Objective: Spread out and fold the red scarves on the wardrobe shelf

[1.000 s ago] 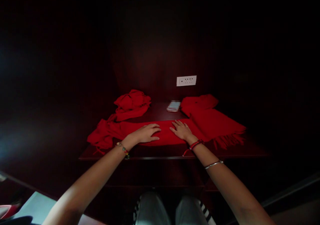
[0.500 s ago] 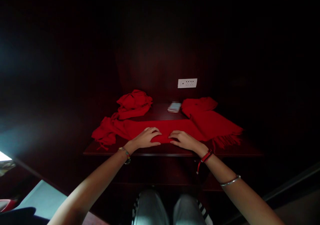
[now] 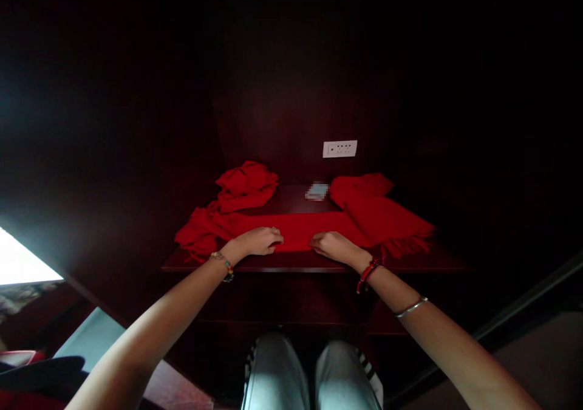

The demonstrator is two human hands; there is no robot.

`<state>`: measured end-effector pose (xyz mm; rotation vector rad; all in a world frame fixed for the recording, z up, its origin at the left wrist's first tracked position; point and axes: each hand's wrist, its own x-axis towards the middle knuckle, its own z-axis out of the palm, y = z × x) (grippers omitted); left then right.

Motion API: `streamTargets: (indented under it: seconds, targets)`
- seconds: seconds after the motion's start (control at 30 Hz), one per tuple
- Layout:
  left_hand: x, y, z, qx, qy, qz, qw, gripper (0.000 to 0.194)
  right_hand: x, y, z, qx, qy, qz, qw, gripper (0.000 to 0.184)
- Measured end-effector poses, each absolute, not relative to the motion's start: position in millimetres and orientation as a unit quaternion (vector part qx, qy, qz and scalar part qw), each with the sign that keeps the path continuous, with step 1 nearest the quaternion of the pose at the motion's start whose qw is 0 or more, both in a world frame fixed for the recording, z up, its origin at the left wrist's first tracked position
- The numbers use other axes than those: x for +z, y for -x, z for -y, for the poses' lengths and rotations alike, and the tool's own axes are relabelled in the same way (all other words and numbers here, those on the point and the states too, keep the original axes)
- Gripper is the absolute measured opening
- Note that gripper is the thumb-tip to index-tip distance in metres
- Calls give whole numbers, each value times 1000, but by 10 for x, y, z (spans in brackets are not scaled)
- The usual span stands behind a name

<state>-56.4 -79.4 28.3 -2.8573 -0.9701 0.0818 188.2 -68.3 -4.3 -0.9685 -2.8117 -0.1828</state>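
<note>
A red fringed scarf [image 3: 298, 223] lies across the dark wooden desk in a long flat band. Its right part bends back, with the fringe [image 3: 410, 243] spread near the desk's right side; its left part is bunched. My left hand [image 3: 260, 240], wearing a beaded bracelet, has curled fingers gripping the near edge of the band. To the right, my right hand [image 3: 336, 246] pinches the same edge between thumb and fingers. A short stretch of scarf shows between the hands.
A crumpled red cloth heap [image 3: 248, 185] sits at the back left. A small blurred, pale object [image 3: 317, 191] lies behind the band. A white wall socket [image 3: 340, 149] is on the back panel. My knees [image 3: 280, 367] are below the desk [image 3: 273, 269].
Both hands have closed from loosely spread fingers to gripping the scarf's near edge. The left hand has shifted slightly left. The whole view has moved a little.
</note>
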Motion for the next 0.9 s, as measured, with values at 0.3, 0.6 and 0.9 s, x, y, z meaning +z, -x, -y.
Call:
streamTargets:
  seconds: [0.3, 0.6, 0.9]
  targets:
    - [267, 596, 760, -15, 939, 344, 31, 26, -33, -1873, 609, -10, 333, 933, 134, 26]
    - [239, 559, 773, -19, 931, 359, 60, 19, -92, -1867, 570, 51, 311, 921, 231, 26]
    - [251, 636, 738, -60, 937, 345, 10, 23, -136, -1909, 646, 60, 296, 927, 222, 29]
